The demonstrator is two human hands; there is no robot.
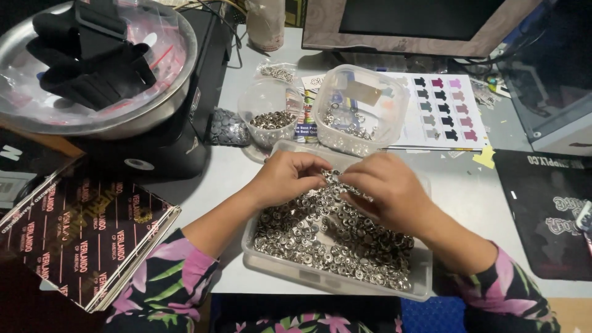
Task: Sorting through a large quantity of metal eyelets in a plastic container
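Note:
A clear rectangular plastic tub sits on the desk in front of me, filled with several small silver metal snap pieces. My left hand and my right hand hover over its far half, fingertips pinched together on small snap pieces between them. What exactly each fingertip grips is too small to make out. Both sleeves are dark with pink flowers.
A small round cup of snaps and a clear square tub stand behind the tub. A colour chart sheet lies at right, a steel bowl on a black machine at left, printed dark boxes at lower left.

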